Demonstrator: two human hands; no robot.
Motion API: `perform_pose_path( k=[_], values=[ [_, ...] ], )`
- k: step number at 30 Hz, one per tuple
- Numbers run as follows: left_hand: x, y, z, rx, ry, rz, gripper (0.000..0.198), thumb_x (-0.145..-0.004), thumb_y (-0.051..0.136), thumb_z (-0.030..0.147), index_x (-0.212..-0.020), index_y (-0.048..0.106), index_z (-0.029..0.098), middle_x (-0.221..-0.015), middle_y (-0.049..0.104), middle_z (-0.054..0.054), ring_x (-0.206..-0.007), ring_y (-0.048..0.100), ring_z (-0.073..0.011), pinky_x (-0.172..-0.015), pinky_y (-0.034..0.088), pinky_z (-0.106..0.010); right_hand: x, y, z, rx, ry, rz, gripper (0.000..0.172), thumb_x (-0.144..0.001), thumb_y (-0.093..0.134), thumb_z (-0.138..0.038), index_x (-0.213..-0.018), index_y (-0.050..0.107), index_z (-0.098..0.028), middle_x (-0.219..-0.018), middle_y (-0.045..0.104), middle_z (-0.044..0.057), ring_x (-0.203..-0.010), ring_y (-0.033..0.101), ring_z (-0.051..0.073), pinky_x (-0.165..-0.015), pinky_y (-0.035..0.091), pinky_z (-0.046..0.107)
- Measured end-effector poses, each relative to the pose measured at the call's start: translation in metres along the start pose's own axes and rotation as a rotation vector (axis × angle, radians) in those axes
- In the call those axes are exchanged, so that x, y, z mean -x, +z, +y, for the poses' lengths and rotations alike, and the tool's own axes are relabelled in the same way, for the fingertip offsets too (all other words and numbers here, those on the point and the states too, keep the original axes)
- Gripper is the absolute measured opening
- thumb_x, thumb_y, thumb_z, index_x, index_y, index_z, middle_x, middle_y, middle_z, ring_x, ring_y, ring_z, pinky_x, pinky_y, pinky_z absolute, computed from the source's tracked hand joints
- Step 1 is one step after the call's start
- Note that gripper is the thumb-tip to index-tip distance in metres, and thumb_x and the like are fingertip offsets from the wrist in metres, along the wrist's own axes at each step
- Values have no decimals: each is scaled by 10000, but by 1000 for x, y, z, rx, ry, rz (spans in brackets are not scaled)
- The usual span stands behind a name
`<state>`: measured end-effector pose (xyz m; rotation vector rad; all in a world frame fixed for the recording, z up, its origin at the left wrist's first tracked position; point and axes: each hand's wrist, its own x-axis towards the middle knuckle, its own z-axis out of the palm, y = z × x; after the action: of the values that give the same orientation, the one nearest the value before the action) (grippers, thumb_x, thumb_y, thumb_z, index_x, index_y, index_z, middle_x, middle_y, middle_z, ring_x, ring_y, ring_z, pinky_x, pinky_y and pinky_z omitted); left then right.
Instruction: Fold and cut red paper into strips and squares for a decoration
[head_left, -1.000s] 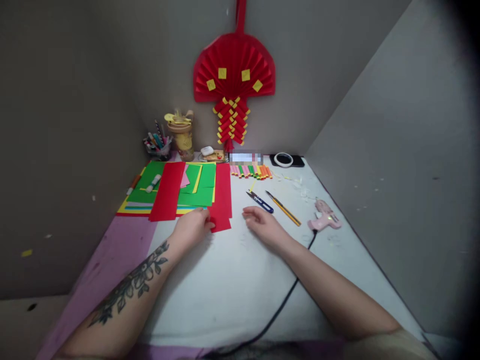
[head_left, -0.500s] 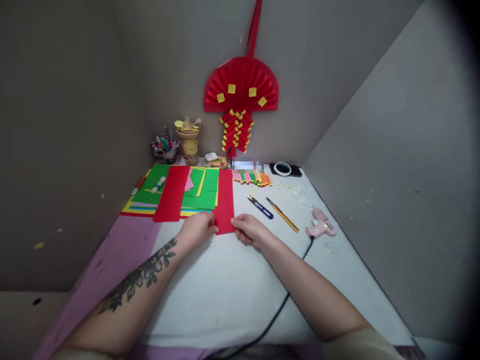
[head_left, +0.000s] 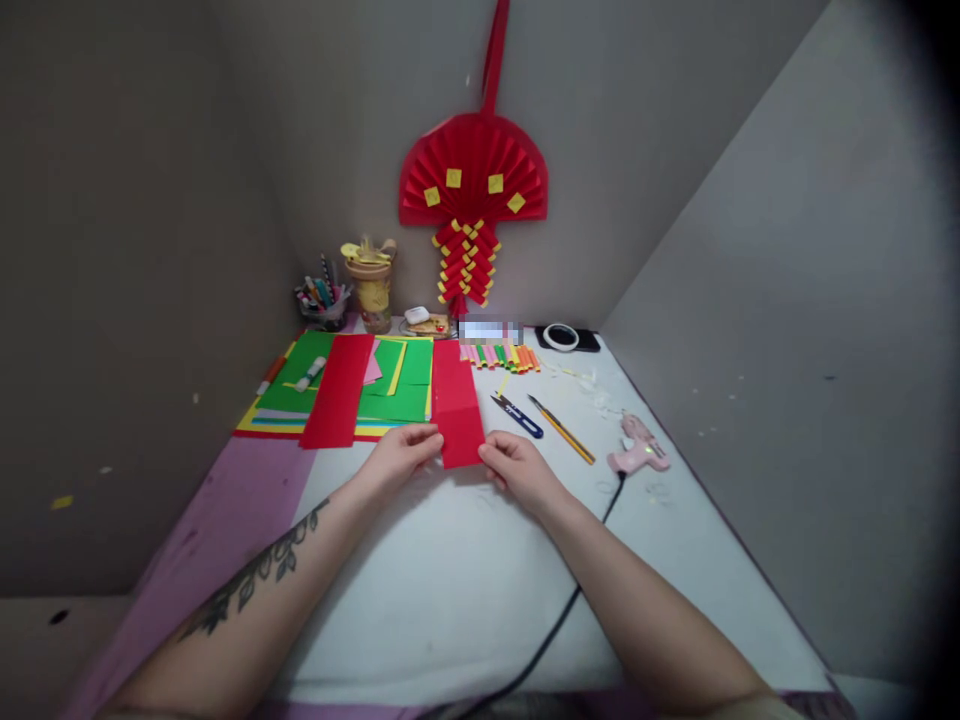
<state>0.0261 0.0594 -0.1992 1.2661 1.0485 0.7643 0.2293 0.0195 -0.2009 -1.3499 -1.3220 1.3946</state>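
Red paper strip [head_left: 459,420] lies just right of the pile of coloured sheets [head_left: 394,405], its long axis running away from the person toward the wall. Its near end points back at the person and slants a little right; its far end sits level with the pile's far edge. A line crosses it partway along; whether that is a crease or the edge of a second sheet, I cannot tell.

The left hand [head_left: 409,450] is at the pile's near right corner, thumb and fingers pinching the strip's left edge, its forearm angling in from the near left. The right hand [head_left: 517,468] is farther right of the pile, turned inward, thumb and forefinger closed on the strip's near right corner, the other fingers curled beneath.

Blue snips [head_left: 517,415] lie right of the pile, beyond the strip, tips pointing away and left. Another red strip [head_left: 339,392] lies across the pile itself.
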Motion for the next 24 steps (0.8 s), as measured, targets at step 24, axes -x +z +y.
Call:
perform_pose_path(
  k=[24],
  values=[
    [7,0,-1,-692,401,134,157,-816,585,292,-858,710,206,-867,730,-43,-792,645,-178,-745,469,-271,0,6,10,355,-453,297,138,-850,518,-273,-851,635,-200,-853,644,63,-774,589,179,-688,462,278]
  ],
)
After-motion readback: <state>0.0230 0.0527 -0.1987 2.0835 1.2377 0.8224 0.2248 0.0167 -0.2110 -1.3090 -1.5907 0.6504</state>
